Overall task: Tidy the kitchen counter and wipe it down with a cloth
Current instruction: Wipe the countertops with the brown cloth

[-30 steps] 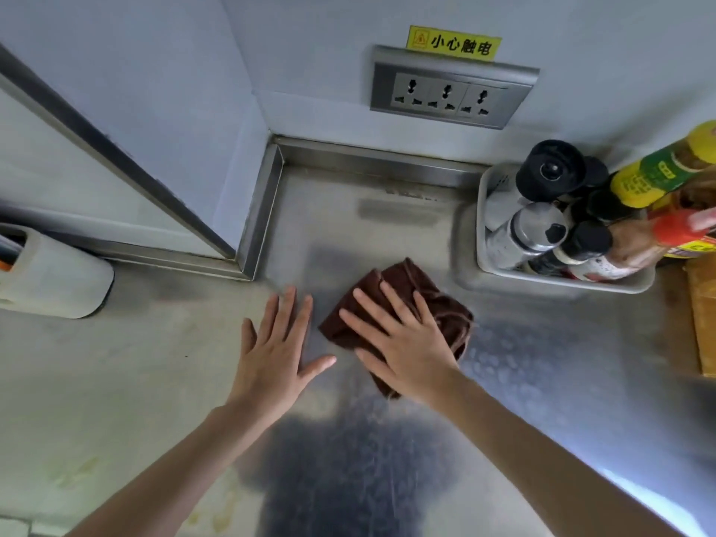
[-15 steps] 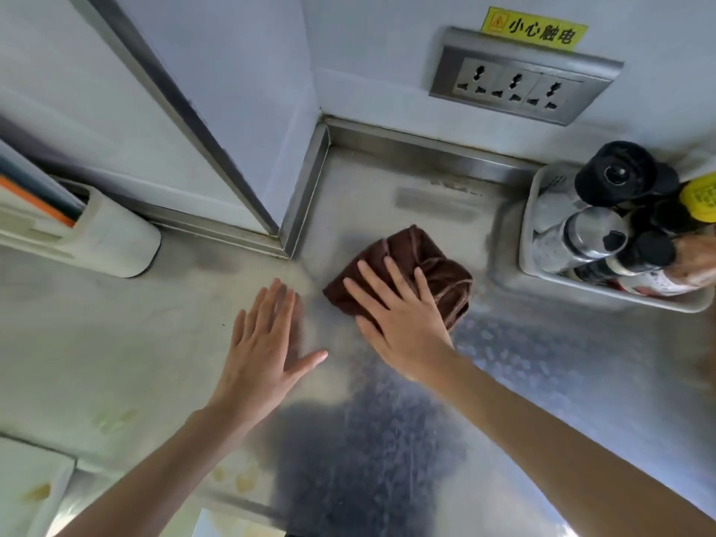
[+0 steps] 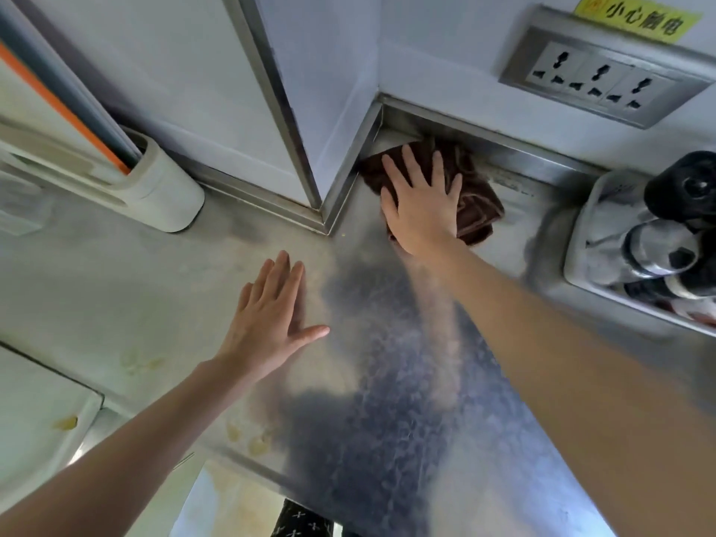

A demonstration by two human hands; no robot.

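Nearest, the left hand (image 3: 271,323) lies flat, fingers together, on the steel counter (image 3: 387,381), while farther back the right hand (image 3: 422,203), fingers spread, presses the brown cloth (image 3: 478,211) into the wall corner; soft and light, it probably handles best under a flat palm.

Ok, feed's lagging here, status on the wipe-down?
Right hand flat on brown cloth, pressed into back corner. Left hand open, braced on counter. Bottle tray close right of cloth.
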